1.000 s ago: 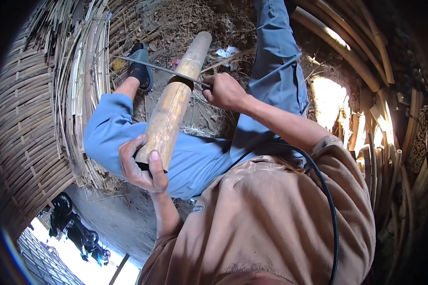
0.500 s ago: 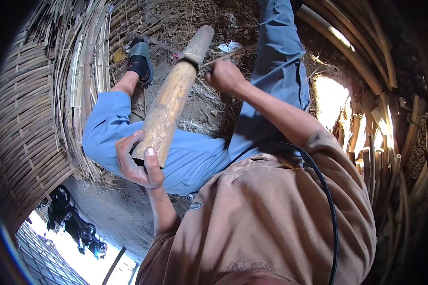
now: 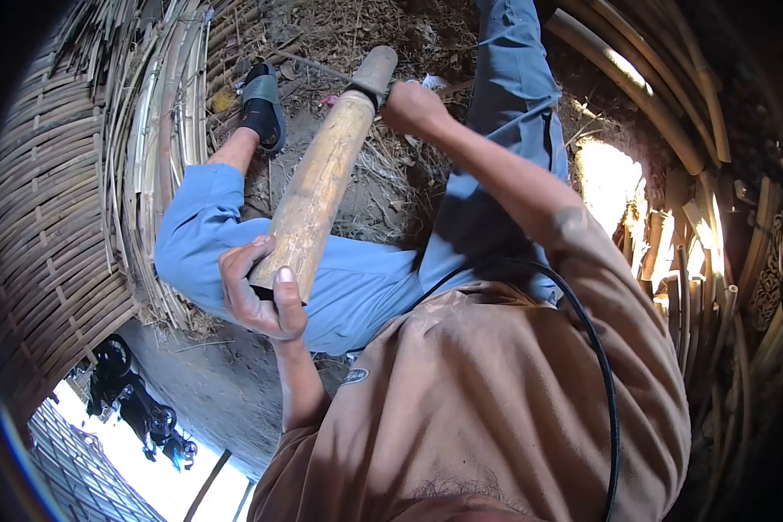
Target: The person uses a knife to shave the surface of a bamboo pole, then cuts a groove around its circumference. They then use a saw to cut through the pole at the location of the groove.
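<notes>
A thick bamboo piece slants up and away across my bent leg, with a dark band around it near the far end. My left hand grips its near end, thumb on top and fingers around the side. At the far end my right hand is closed beside the dark band. A long, thin, blade-like tool reaches from about that hand across the bamboo to the left; its grip is hidden in the fist, and its exact kind cannot be made out.
Split bamboo strips and a woven bamboo panel stand at left. Bamboo poles lie at right. My sandalled foot rests on the littered dirt floor. Motorcycles are at lower left; a black cable crosses my shirt.
My right hand has moved slightly up and right, and the thin tool now crosses the bamboo at a different angle. The bamboo has shifted slightly right, still in my left hand.
</notes>
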A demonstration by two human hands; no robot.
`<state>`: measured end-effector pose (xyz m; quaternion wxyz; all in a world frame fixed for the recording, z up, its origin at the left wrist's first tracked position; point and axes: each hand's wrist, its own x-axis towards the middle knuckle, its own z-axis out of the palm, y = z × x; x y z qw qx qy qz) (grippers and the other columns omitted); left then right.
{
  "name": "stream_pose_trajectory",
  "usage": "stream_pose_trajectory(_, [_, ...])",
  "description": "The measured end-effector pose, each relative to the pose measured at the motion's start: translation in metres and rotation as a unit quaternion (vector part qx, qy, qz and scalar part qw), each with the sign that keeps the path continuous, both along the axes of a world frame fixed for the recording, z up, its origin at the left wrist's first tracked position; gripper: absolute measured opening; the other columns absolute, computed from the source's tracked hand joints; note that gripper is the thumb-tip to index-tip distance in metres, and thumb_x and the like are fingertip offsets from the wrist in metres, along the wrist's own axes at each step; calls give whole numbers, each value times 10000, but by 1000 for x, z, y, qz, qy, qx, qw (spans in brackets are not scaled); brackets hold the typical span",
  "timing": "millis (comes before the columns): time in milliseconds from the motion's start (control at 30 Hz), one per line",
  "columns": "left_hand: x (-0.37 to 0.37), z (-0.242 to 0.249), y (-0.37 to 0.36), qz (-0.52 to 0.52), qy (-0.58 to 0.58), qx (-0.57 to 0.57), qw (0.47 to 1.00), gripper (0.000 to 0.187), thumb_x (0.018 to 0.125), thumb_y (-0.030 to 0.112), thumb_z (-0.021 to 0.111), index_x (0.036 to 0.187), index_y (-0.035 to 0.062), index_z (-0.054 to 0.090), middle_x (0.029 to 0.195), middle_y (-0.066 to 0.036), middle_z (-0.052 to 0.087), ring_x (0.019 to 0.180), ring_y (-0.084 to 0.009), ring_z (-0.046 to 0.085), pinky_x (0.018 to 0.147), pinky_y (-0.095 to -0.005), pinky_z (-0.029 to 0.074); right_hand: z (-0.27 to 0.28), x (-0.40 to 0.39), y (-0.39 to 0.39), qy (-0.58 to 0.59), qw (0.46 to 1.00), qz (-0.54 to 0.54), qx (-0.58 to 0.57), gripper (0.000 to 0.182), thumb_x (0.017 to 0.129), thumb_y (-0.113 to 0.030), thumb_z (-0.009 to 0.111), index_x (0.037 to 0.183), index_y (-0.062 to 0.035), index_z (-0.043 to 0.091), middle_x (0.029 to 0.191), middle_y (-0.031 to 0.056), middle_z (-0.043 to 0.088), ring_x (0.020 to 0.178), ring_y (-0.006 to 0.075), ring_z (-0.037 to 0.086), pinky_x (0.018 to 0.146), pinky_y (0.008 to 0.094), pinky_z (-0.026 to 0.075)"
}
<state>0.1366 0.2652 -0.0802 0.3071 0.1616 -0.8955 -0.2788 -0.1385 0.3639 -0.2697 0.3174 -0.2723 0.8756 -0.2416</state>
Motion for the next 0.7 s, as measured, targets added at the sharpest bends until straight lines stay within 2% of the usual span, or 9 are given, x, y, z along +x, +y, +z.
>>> stream_pose_trajectory(67, [2,1,-2,-5,-3,0,1000,373,802,244,639,1058,-27,648,962,-153,696,870,-300,629,813,-431,530,-17,-5,-1,16,1000,13,-8,331,859,-218,585,885,73,740,953,297,732,911,423,740,794,505,599])
stream_pose_trajectory(133, [4,-2,-4,-2,0,2,1000,371,804,244,639,1058,-27,647,959,-153,695,869,-300,628,810,-429,534,18,10,12,4,999,47,-8,325,852,-216,586,867,70,739,943,305,728,912,425,739,808,512,598])
stream_pose_trajectory(200, [4,-4,-6,-4,4,4,1000,368,808,245,638,1055,-28,646,957,-153,695,867,-300,629,813,-429,538,29,36,25,-6,997,49,-58,309,839,-198,583,861,69,737,883,301,722,885,443,731,840,509,593])
stream_pose_trajectory(267, [2,-4,-6,-9,7,3,1000,368,810,246,638,1055,-28,644,954,-152,695,866,-302,630,815,-431,542,24,48,27,18,998,33,-58,277,824,-232,647,852,31,729,852,269,718,846,438,715,819,524,576])
stream_pose_trajectory(333, [1,-2,-4,-17,9,-4,1000,372,811,250,640,1058,-29,642,950,-150,695,865,-304,632,816,-435,546,14,30,17,26,998,32,-47,290,836,-189,580,854,50,744,891,288,727,872,445,728,827,512,594])
stream_pose_trajectory(400, [0,0,-1,-23,0,-16,1000,374,812,251,642,1060,-29,639,955,-149,696,865,-308,633,815,-439,548,-6,1,-1,26,999,13,23,279,839,-153,559,872,50,748,929,274,738,882,417,741,795,501,604])
stream_pose_trajectory(533, [3,0,-1,-34,-12,-17,999,396,807,217,606,1091,-58,621,946,-175,655,878,-296,611,850,-422,517,1,-2,4,19,999,46,4,283,840,-163,562,876,42,754,933,286,734,897,421,741,802,502,605])
stream_pose_trajectory(667, [3,-5,7,37,-3,41,998,413,809,212,593,1107,-74,606,949,-178,646,897,-281,612,856,-415,514,38,48,34,16,997,36,-70,285,832,-171,571,861,54,743,934,312,720,904,436,733,824,509,596])
stream_pose_trajectory(700, [2,-6,9,37,-1,42,998,416,826,213,586,1116,-85,596,959,-182,645,897,-265,612,854,-405,512,29,49,33,7,998,27,-54,312,838,-223,623,949,46,734,883,299,709,862,438,718,836,528,577])
